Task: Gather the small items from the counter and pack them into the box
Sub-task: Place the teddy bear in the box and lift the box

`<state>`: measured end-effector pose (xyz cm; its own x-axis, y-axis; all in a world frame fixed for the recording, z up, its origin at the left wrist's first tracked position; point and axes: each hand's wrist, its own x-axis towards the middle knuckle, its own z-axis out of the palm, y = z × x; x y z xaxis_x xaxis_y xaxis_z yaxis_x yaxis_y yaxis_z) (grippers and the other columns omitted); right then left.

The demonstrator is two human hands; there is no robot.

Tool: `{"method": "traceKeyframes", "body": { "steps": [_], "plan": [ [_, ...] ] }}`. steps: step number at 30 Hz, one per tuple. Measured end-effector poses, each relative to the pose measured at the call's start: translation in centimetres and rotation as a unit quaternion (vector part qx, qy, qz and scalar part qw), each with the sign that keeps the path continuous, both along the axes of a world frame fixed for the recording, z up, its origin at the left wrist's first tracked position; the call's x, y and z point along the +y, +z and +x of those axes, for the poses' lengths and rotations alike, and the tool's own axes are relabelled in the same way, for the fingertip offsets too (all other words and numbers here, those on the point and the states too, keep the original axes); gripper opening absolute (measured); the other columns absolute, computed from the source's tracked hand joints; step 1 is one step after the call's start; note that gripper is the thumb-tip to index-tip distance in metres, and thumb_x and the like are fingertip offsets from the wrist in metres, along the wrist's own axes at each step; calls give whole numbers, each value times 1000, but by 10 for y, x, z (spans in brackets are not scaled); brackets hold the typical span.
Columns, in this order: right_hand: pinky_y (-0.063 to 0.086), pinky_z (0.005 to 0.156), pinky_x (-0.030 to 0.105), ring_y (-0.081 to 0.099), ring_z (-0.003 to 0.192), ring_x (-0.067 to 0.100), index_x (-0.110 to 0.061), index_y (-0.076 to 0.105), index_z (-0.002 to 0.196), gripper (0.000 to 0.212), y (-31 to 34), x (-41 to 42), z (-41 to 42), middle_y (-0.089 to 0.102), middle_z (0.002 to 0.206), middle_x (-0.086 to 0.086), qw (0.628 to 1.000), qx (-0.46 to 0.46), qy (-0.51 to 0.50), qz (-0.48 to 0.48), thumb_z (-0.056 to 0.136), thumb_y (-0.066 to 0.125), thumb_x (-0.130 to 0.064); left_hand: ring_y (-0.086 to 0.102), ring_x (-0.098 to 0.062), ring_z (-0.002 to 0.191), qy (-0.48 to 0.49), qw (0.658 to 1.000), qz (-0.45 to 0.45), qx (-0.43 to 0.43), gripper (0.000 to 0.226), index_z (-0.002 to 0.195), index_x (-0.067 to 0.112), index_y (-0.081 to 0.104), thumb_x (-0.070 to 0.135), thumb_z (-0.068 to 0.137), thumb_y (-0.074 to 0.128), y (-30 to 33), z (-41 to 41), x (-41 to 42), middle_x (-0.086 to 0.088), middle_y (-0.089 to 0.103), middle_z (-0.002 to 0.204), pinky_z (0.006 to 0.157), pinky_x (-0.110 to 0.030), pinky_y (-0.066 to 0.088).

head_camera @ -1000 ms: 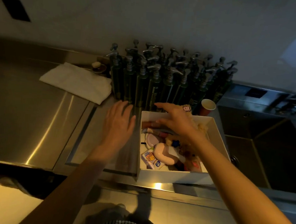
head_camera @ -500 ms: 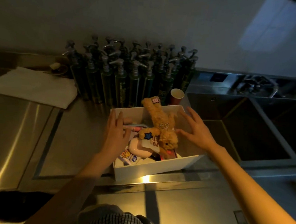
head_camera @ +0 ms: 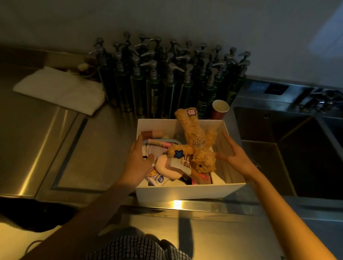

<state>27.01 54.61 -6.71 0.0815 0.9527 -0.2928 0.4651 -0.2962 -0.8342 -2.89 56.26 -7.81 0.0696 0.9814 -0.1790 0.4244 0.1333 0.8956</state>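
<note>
Head view showed the plush toy (head_camera: 195, 145) now lying in the white box (head_camera: 187, 193) on the tabletop, released a second earlier. The left hand (head_camera: 138, 160) and right hand (head_camera: 235, 156) flanked it, each grip spread, holding nothing. Packing looked nearly finished.

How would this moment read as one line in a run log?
stage: packing | box: on counter, full | plush toy: on top, one end over far rim | left hand: open at left wall | right hand: open at right wall
</note>
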Motion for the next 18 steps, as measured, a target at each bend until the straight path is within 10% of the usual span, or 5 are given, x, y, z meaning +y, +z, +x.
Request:
{"method": "traceKeyframes", "body": {
  "steps": [8,14,18],
  "plan": [
    [27,108,40,26,140,23,-35,11,149,86,6,-14,-20,21,156,2,998,49,-35,12,85,68,-23,56,-27,115,-16,997,-60,-55,87,146,44,8,6,88,61,9,-13,4,0,43,141,89,-48,53],
    [27,109,39,27,139,22,-37,10,148,90,9,-28,-33,23,155,2,997,59,-54,5,82,70,-25,58,-7,91,-45,995,-74,-51,86,149,37,4,4,90,57,10,-22,4,-2,39,144,57,-12,49],
    [23,109,35,24,141,21,-38,10,148,91,13,-35,-41,23,155,0,996,63,-62,4,81,71,-22,55,-19,110,-41,996,-71,-42,84,148,37,4,7,91,58,15,-26,2,-4,41,143,74,-22,48]
  ]
}}
